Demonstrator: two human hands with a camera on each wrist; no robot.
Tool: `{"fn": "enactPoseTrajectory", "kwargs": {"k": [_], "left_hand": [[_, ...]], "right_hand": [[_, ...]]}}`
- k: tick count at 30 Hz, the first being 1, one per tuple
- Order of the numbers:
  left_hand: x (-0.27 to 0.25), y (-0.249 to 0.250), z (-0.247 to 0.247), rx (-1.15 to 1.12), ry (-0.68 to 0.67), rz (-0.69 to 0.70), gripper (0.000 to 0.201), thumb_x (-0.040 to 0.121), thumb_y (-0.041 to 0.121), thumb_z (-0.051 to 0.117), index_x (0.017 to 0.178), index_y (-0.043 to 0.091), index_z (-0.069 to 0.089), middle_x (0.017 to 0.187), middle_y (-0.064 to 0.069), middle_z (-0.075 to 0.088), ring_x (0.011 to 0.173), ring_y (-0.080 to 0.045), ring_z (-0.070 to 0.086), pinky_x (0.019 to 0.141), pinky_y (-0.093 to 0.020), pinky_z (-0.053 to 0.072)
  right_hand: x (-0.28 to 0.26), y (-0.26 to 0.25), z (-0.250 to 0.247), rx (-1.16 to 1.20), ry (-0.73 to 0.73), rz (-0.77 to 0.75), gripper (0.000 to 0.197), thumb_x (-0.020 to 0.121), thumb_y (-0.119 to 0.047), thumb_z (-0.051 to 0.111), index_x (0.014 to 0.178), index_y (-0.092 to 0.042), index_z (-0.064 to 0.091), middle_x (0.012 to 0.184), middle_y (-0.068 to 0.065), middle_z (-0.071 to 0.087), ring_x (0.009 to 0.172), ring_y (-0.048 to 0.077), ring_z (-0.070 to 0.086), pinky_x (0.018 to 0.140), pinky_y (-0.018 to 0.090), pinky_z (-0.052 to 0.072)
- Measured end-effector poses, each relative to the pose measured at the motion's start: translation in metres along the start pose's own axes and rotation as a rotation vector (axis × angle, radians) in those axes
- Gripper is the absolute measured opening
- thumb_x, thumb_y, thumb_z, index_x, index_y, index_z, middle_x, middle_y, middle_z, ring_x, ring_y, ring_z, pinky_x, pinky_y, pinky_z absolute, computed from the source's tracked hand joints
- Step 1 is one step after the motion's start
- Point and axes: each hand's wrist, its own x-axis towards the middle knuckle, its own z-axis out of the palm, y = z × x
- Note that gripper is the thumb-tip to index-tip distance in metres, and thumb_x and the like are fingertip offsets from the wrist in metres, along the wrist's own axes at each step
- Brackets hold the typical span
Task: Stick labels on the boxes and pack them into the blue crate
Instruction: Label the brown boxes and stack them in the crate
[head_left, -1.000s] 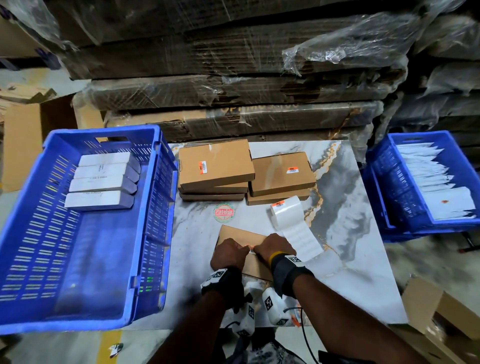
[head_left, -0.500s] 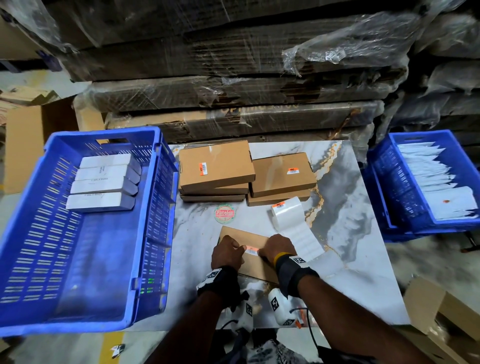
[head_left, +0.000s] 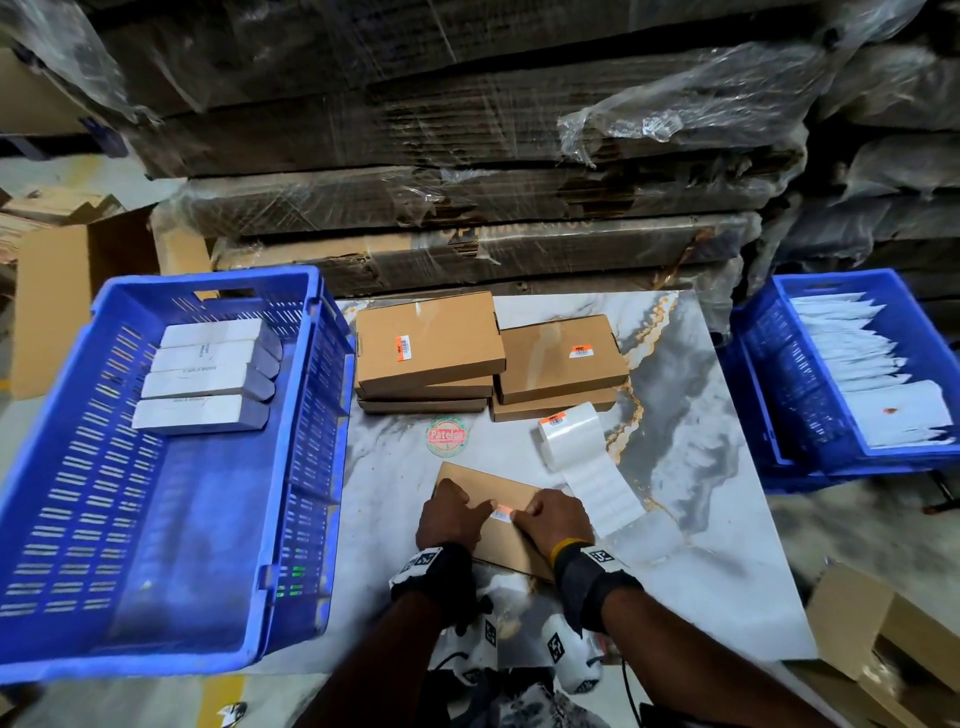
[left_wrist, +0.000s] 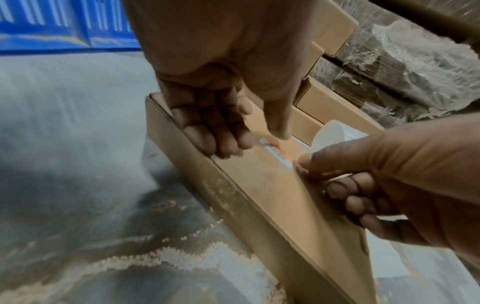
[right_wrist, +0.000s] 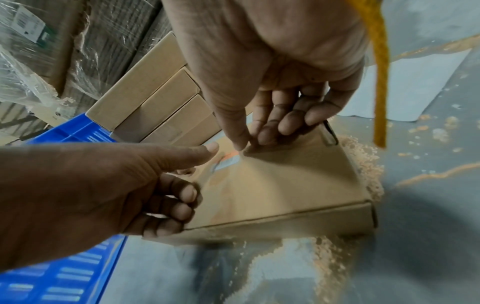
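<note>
A flat brown box (head_left: 511, 540) lies on the marble table (head_left: 701, 545) in front of me. An orange and white label (head_left: 503, 512) sits on its top. My left hand (head_left: 454, 512) grips the box's left edge with curled fingers, its thumb at the label's left end. My right hand (head_left: 553, 519) curls over the right edge, thumb and forefinger on the label's right end. The wrist views show the same box (left_wrist: 272, 195) (right_wrist: 285, 181), label (left_wrist: 275, 152) (right_wrist: 226, 162) and both thumbs. The blue crate (head_left: 311, 467) stands to the left with several white boxes (head_left: 202, 376) inside.
Two stacks of labelled brown boxes (head_left: 428, 345) (head_left: 561, 358) stand at the table's back. A white label roll (head_left: 571, 434) trails its strip beside my right hand. A second blue crate (head_left: 763, 374) of white packets is on the right. Wrapped cardboard stacks (head_left: 467, 182) rise behind.
My hands were bunched together over the box's top; now they have spread slightly and the label shows between the thumbs. The box has stayed in place.
</note>
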Motion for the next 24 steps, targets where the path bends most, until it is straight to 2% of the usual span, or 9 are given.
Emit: {"fn": "enactPoseTrajectory", "kwargs": {"k": [4, 8, 9, 11, 14, 16, 18, 20, 24], "left_hand": [[0.011, -0.009, 0.009, 0.021, 0.044, -0.024, 0.035, 0.08, 0.056, 0.057, 0.08, 0.024, 0.042, 0.075, -0.005, 0.071, 0.076, -0.03, 0.069, 0.074, -0.04, 0.058], [0.003, -0.006, 0.004, -0.071, 0.056, -0.041, 0.024, 0.088, 0.044, 0.054, 0.083, 0.023, 0.044, 0.068, -0.006, 0.07, 0.065, -0.027, 0.068, 0.071, -0.042, 0.059], [-0.001, -0.004, 0.0, -0.102, 0.082, -0.048, 0.022, 0.088, 0.043, 0.055, 0.084, 0.023, 0.046, 0.073, -0.005, 0.07, 0.068, -0.026, 0.067, 0.073, -0.042, 0.059], [-0.009, -0.004, -0.011, -0.075, 0.193, -0.065, 0.017, 0.089, 0.042, 0.056, 0.09, 0.025, 0.051, 0.087, -0.002, 0.067, 0.085, -0.027, 0.065, 0.077, -0.035, 0.054], [-0.021, -0.006, -0.021, 0.046, 0.332, -0.029, 0.019, 0.092, 0.037, 0.055, 0.109, 0.027, 0.053, 0.107, -0.004, 0.062, 0.104, -0.029, 0.058, 0.079, -0.035, 0.044], [-0.022, -0.01, -0.02, 0.109, 0.292, -0.02, 0.036, 0.093, 0.035, 0.054, 0.127, 0.025, 0.049, 0.125, -0.008, 0.054, 0.116, -0.031, 0.052, 0.09, -0.04, 0.044], [-0.019, -0.014, -0.018, 0.06, 0.168, -0.058, 0.051, 0.095, 0.031, 0.053, 0.142, 0.019, 0.039, 0.138, -0.012, 0.047, 0.125, -0.034, 0.048, 0.101, -0.042, 0.04], [-0.018, -0.016, -0.017, 0.027, 0.067, -0.042, 0.053, 0.095, 0.027, 0.053, 0.144, 0.011, 0.038, 0.14, -0.017, 0.048, 0.128, -0.034, 0.047, 0.104, -0.039, 0.04], [-0.027, -0.006, -0.025, -0.057, 0.136, 0.005, 0.05, 0.091, 0.025, 0.06, 0.136, 0.008, 0.045, 0.131, -0.016, 0.054, 0.121, -0.032, 0.052, 0.097, -0.036, 0.042]], "right_hand": [[-0.002, 0.003, 0.003, 0.035, 0.009, -0.047, 0.028, 0.079, -0.04, 0.07, 0.066, -0.024, 0.052, 0.084, -0.004, 0.067, 0.085, 0.02, 0.063, 0.074, 0.028, 0.049], [-0.008, 0.014, -0.003, 0.217, 0.048, -0.072, 0.017, 0.081, -0.028, 0.07, 0.072, -0.021, 0.057, 0.081, -0.005, 0.066, 0.082, 0.018, 0.062, 0.075, 0.027, 0.05], [-0.011, 0.018, -0.006, 0.249, 0.081, -0.074, 0.014, 0.081, -0.025, 0.069, 0.075, -0.022, 0.057, 0.084, -0.004, 0.066, 0.084, 0.019, 0.062, 0.076, 0.027, 0.05], [-0.015, 0.026, -0.01, 0.277, 0.155, -0.073, 0.014, 0.082, -0.022, 0.067, 0.089, -0.025, 0.055, 0.096, 0.001, 0.063, 0.088, 0.021, 0.061, 0.078, 0.029, 0.049], [-0.023, 0.037, -0.01, 0.339, 0.174, 0.014, 0.042, 0.082, -0.023, 0.069, 0.118, -0.024, 0.047, 0.115, 0.008, 0.053, 0.101, 0.028, 0.058, 0.088, 0.035, 0.047], [-0.025, 0.038, -0.009, 0.376, 0.098, 0.072, 0.063, 0.082, -0.025, 0.071, 0.136, -0.017, 0.04, 0.128, 0.014, 0.051, 0.116, 0.034, 0.053, 0.097, 0.038, 0.044], [-0.026, 0.038, -0.007, 0.4, -0.022, 0.098, 0.071, 0.082, -0.026, 0.072, 0.142, -0.011, 0.036, 0.133, 0.016, 0.053, 0.119, 0.034, 0.053, 0.099, 0.037, 0.045], [-0.027, 0.035, -0.009, 0.405, -0.084, 0.117, 0.07, 0.081, -0.024, 0.072, 0.141, -0.01, 0.039, 0.131, 0.015, 0.056, 0.117, 0.033, 0.055, 0.098, 0.036, 0.046], [-0.037, 0.022, -0.027, 0.473, -0.06, 0.096, 0.068, 0.079, -0.021, 0.069, 0.139, -0.015, 0.037, 0.126, 0.012, 0.059, 0.11, 0.031, 0.057, 0.096, 0.038, 0.049]]}}
